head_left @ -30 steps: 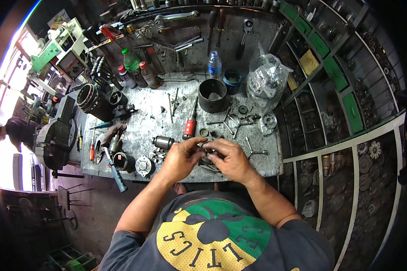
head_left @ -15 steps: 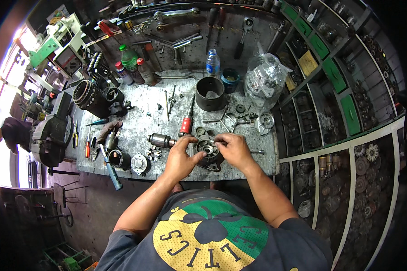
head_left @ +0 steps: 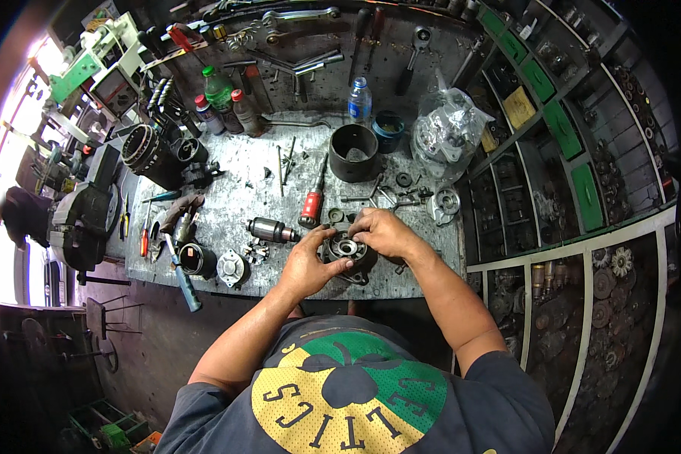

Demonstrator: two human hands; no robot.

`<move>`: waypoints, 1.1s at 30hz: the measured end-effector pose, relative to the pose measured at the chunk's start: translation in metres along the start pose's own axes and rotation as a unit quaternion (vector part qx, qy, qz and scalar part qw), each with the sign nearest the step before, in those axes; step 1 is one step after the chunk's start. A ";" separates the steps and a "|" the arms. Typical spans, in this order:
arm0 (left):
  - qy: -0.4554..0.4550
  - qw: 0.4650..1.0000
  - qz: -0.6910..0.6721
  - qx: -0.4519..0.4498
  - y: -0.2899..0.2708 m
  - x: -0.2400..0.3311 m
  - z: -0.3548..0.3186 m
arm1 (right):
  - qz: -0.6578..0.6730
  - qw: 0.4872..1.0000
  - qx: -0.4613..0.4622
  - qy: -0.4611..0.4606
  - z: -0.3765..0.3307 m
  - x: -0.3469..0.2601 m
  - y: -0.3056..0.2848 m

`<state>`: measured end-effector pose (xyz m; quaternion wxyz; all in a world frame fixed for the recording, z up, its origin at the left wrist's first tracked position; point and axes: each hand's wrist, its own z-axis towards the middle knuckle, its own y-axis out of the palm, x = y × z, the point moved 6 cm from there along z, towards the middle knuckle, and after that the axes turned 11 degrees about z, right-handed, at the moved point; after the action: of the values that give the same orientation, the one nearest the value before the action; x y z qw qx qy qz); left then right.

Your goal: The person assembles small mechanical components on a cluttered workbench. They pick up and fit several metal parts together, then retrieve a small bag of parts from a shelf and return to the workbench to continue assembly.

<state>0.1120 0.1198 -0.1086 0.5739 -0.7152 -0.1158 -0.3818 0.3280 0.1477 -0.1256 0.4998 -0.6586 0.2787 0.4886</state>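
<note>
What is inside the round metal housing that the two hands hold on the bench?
In the round metal housing a shiny ring sits around a centre hole. The left hand and right hand cover its sides; its underside is hidden.

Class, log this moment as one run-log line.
left hand: gripping round metal housing | right hand: fingers on housing top | place: workbench front edge
</note>
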 end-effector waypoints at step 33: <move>0.020 0.998 -0.040 0.040 0.005 -0.007 -0.002 | -0.161 0.967 0.133 0.144 -0.052 -0.039 0.039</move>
<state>0.1098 0.1183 -0.1171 0.5888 -0.6785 -0.1476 -0.4138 0.2990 0.0808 -0.1036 0.6101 -0.6855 0.3002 0.2603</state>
